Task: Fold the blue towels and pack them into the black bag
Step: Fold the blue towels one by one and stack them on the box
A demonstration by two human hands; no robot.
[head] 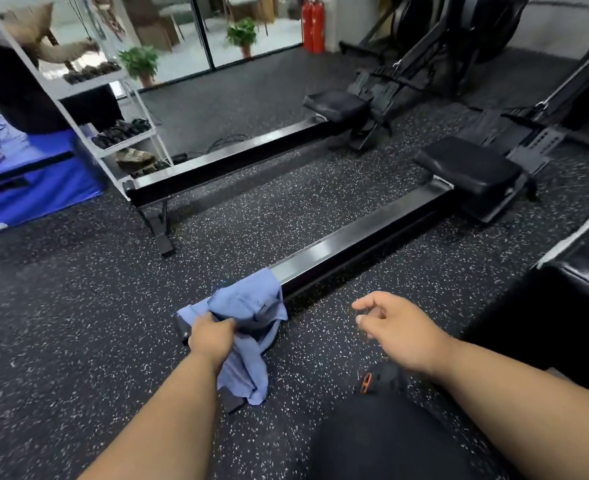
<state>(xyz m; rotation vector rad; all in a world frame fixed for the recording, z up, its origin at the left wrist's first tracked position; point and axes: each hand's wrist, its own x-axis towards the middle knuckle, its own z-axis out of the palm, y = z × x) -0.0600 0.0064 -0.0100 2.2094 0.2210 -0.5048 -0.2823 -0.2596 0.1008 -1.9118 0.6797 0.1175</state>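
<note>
Left hand (pixel 212 337) grips bunched blue towel (pixel 248 317) draped over rower rail (pixel 362 244) end; right hand (pixel 398 329) loose, empty. Risk: towel snags on rail, or drags on floor when lifted

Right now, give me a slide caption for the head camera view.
Left hand grips a blue towel draped over a rowing machine rail; right hand hovers open.

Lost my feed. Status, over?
Left hand grips blue towel draped over rower rail. Right hand open, holding nothing. Black bag not identifiable.
</note>
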